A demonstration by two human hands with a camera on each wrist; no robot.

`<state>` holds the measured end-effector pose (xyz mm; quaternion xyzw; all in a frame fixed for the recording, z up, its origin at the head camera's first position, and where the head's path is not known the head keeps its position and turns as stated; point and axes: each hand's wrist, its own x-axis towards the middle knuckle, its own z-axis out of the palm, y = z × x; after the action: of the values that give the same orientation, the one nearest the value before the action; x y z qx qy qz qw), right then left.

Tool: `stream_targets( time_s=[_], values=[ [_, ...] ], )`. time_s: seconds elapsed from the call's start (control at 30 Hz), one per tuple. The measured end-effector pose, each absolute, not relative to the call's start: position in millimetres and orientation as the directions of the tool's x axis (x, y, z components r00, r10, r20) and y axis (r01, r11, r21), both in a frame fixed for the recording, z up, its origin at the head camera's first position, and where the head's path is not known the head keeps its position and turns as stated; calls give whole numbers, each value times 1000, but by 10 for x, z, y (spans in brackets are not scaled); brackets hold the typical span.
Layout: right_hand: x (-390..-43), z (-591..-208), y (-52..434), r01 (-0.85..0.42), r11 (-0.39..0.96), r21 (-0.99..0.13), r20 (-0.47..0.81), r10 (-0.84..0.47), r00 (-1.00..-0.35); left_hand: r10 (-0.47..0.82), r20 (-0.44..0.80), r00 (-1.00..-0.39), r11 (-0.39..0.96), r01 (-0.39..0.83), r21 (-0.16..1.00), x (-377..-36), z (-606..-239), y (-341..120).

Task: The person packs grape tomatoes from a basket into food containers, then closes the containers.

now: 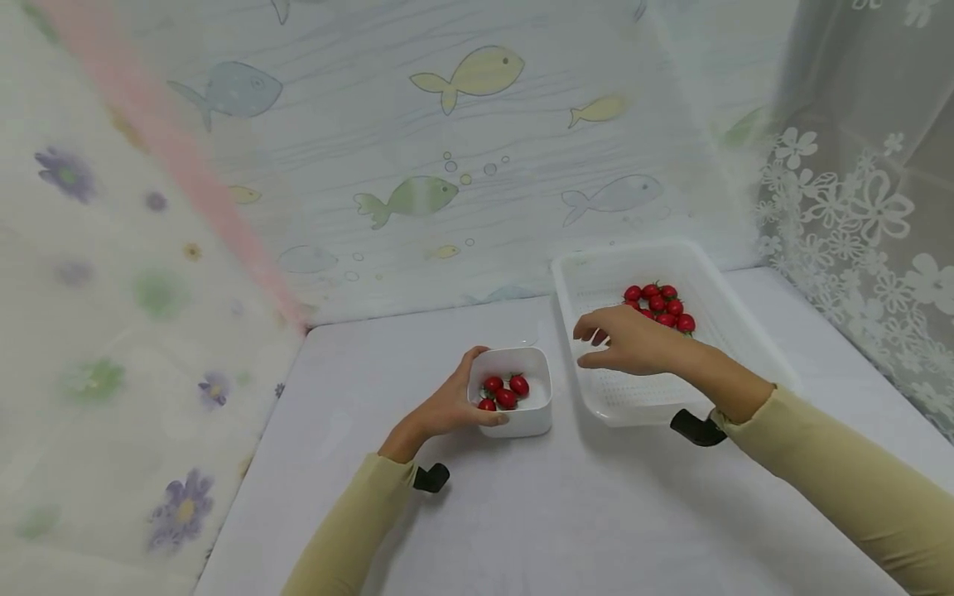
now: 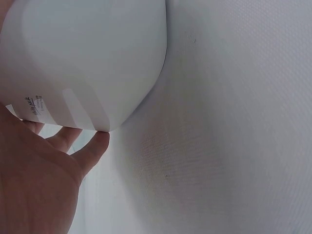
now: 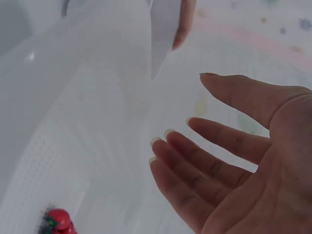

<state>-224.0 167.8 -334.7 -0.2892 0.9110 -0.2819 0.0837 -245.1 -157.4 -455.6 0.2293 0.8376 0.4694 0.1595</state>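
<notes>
Head view shows the left hand point(image 1: 447, 406) curled round the near left rim of a small white bowl point(image 1: 532, 418), which stands on the white table point(image 1: 522, 530) and holds a few cherry tomatoes point(image 1: 505, 391). Just right of the bowl lies a white tray point(image 1: 715, 306), its near end reaching toward the table's front, with a cluster of tomatoes point(image 1: 662, 304) at its far end. The right hand point(image 1: 633, 341) hovers over the tray's left wall, fingers loose and holding nothing. Bare table spreads in front of both.

Left wrist view has fingers point(image 2: 95, 148) pressed under the bowl's rounded wall point(image 2: 92, 58), cloth bare to the right.

Right wrist view shows the palm point(image 3: 243, 175) open, fingers straight, above the tray's perforated floor point(image 3: 53, 165); one tomato point(image 3: 59, 219) sits at the lower edge.
</notes>
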Motion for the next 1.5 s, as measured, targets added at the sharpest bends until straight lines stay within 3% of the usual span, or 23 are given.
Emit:
stream_targets(
  time_s=[0.87, 1.5],
  values=[
    [-3102, -3545, 2262, -286, 797, -531, -99, -394, -914, 543, -52, -838, 460, 244, 854, -2431, -4523, -1579],
    [-3372, -3925, 2396, -70, 797, -600, -224, -252, -942, 521, -58, -851, 477, 234, 847, -2448, -4579, -1594]
  ],
)
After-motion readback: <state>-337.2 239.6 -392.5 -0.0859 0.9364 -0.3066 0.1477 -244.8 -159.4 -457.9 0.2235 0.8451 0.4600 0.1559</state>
